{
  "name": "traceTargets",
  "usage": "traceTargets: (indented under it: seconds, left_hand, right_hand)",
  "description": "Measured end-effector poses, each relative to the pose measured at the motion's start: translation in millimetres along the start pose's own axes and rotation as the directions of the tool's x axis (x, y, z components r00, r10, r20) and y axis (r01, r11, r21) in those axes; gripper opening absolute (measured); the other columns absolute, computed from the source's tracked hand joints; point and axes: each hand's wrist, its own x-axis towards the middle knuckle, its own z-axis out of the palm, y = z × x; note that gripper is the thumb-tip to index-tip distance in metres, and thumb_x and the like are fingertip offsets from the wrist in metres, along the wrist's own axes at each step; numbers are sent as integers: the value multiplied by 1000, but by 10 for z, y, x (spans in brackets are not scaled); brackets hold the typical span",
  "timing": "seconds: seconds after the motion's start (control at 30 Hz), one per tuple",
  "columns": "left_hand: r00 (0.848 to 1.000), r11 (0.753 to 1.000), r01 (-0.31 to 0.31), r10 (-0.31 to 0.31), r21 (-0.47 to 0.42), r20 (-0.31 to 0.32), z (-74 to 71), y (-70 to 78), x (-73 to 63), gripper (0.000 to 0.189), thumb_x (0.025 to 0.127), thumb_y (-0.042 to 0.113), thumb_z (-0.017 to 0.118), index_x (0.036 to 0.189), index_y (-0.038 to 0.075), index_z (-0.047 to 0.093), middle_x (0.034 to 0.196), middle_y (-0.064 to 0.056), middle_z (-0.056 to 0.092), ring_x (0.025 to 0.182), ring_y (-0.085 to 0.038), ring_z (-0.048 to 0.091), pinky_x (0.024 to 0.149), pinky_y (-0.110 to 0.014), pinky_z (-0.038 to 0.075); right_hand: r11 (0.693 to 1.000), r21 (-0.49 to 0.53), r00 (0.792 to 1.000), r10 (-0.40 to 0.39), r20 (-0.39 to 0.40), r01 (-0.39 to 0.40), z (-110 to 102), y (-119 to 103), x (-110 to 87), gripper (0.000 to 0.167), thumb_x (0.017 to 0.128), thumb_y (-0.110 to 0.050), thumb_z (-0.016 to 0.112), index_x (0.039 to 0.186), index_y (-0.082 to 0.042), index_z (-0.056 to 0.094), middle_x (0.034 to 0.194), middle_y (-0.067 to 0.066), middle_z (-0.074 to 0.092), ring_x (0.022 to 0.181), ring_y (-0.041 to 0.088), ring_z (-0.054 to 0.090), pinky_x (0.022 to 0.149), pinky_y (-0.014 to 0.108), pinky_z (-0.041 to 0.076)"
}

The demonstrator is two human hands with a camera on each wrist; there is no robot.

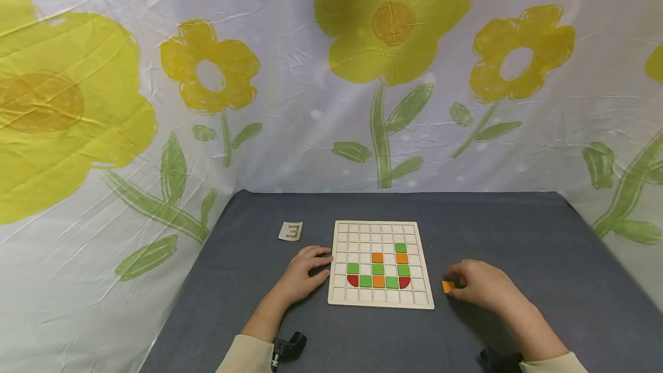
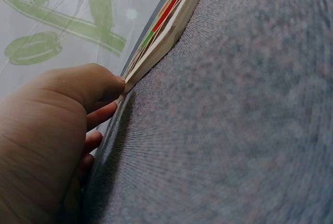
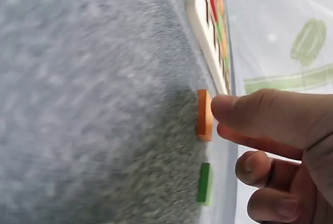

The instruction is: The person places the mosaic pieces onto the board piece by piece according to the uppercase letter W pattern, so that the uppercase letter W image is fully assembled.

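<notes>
A pale wooden grid board (image 1: 362,297) lies on the table with green and orange square tiles and two red rounded-corner pieces (image 1: 353,280) in its cells. My left hand (image 1: 304,272) rests at the board's left edge, fingers loosely extended and the fingertips against its side. Right of the board, my right hand (image 1: 481,285) has thumb and index finger at an orange tile (image 3: 204,115), pinching it low over the cloth. The other fingers are curled. A green tile (image 3: 205,183) lies beside it in the right wrist view; the hand hides it from the head view.
A small card (image 1: 290,231) with a printed grid pattern lies left of the board. Dark grey cloth (image 1: 487,217) covers the table. Behind it hangs a white curtain (image 1: 290,131) with yellow flowers. A black strap device (image 1: 290,347) is at the left wrist.
</notes>
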Motion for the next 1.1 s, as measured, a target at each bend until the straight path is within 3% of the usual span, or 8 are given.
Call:
traceTargets:
  seconds: [0.2,0.73,1.1]
  left_hand:
    - [1000,1000,-8,8,-3,-2,3,-3,-9,39,97,15,72,134,4,69,144,-9,58,143,-36,40,115,-60,33]
    - [1000,1000,-18,18,-10,-13,-2,-5,-5,38,97,15,72,134,4,70,144,-8,59,142,-35,41,114,-59,33]
    - [1000,1000,-2,2,-6,-9,11,-20,0,38,97,17,72,134,5,70,144,-6,59,143,-34,41,115,-59,33]
  right_hand:
    - [1000,-21,1000,14,2,-14,80,52,-20,16,82,-18,87,96,-17,80,72,-7,51,63,12,44,54,31,36]
    - [995,-78,997,-59,-46,55,89,25,-13,16,77,-17,88,87,-18,75,72,-8,46,63,9,42,56,31,35]
    - [993,-61,993,-100,-65,96,-62,-169,62,14,78,-16,85,87,-18,74,71,-7,45,65,9,42,57,31,33]
